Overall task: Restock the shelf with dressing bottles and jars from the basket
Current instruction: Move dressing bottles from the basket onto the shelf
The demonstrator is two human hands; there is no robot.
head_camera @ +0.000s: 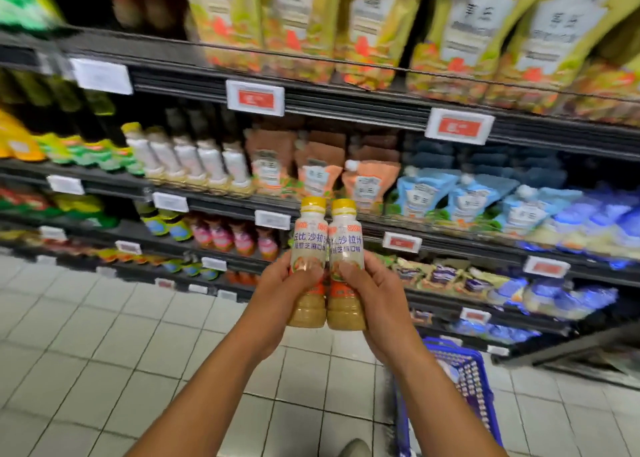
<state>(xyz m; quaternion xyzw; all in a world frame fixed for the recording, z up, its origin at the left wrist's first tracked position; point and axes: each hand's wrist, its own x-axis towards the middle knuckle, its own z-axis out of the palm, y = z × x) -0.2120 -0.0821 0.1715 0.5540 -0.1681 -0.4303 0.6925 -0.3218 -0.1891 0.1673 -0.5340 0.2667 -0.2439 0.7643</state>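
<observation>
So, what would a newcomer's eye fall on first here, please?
Dead centre, two yellow-capped dressing bottles are held upright side by side: the left bottle in the left hand, the right bottle in the right hand. A row of similar bottles stands on the shelf upper left of them, and a blue basket sits on the floor at lower right.

Left bottle [309, 245] label: large purple characters 丘比沙拉, last character hidden behind neighbouring bottle. Smaller line beneath ends 芝麻口味, its start blurred.
Right bottle [346, 245] label: same print, 比沙拉汁 showing, first character hidden. Smaller line beneath partly legible, 芝麻口味.
Price tags [255, 98]: red panels, print too blurred to read.
Green pouches [568, 24]: white label panel with large two-character mark, smeared, not readable.
</observation>
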